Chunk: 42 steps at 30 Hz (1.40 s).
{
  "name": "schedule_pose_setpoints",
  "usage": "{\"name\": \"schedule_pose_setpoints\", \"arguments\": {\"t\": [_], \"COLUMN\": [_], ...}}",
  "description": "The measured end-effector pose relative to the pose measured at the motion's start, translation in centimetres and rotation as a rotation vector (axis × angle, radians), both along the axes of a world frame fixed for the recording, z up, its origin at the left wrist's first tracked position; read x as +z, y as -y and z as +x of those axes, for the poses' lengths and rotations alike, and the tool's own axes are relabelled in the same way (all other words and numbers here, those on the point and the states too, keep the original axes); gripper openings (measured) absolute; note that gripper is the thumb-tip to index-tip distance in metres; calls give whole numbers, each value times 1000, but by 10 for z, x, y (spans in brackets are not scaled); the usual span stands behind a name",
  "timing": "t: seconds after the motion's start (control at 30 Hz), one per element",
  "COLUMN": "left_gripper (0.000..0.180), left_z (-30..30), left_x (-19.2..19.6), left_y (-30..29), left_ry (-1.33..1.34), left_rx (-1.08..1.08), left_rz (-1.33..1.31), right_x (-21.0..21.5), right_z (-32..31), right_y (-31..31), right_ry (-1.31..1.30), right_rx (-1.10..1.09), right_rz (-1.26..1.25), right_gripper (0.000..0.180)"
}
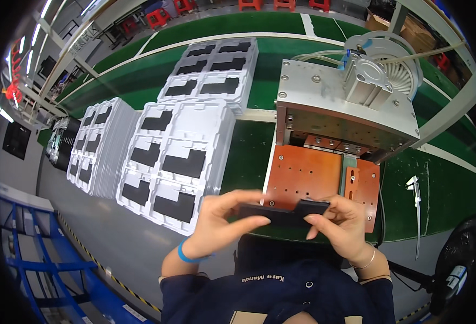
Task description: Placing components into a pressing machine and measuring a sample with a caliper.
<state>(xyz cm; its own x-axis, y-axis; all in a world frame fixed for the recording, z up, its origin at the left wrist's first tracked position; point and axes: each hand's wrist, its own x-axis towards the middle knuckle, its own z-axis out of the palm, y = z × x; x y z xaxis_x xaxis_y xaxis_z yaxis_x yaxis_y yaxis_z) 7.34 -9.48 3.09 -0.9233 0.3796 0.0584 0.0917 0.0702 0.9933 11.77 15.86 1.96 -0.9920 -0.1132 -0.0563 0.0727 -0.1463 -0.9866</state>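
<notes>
A flat black notched part (284,213) is held between both hands just in front of my chest. My left hand (222,221) grips its left end with thumb below and fingers on top. My right hand (340,224) pinches its right end. Right behind the part lies the orange drilled plate (308,175) of a metal press fixture (346,102) with a pneumatic cylinder (367,78) on top. A blue band is on my left wrist and a thin bracelet on my right.
White moulded trays holding black parts stand in stacks to the left (176,162), further left (95,146) and at the back (216,70). The bench has a green mat (443,189). Tweezers (416,191) lie at the right. A black fan (459,264) is at the lower right.
</notes>
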Motion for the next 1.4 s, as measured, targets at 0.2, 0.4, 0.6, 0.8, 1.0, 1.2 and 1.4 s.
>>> {"name": "schedule_pose_setpoints", "arguments": {"t": [0.2,0.4,0.6,0.8,1.0,1.2,1.4], "left_gripper": [34,40,58,35,34,41,38], "left_z": [-90,-187,-194,-157,-105,-115,-94], "left_x": [9,-32,-46,-20,-31,-46,-23], "left_y": [90,146,138,141,119,136,123], "left_ry": [-22,129,-466,-688,-700,-723,-745], "left_rx": [396,438,550,544,304,142,313], "left_rz": [-120,-224,-968,-902,-1044,-1019,-912], "right_x": [-18,-25,-24,-25,-21,-9,-1], "right_z": [-3,-2,-5,-5,-7,8,39], "right_y": [18,14,13,12,11,-1,-52], "right_ry": [-294,-390,-356,-351,-400,-421,-489], "right_rx": [1,56,74,83,108,138,-154], "right_rz": [249,424,421,411,483,467,612], "right_gripper": [43,22,21,17,16,16,17]}}
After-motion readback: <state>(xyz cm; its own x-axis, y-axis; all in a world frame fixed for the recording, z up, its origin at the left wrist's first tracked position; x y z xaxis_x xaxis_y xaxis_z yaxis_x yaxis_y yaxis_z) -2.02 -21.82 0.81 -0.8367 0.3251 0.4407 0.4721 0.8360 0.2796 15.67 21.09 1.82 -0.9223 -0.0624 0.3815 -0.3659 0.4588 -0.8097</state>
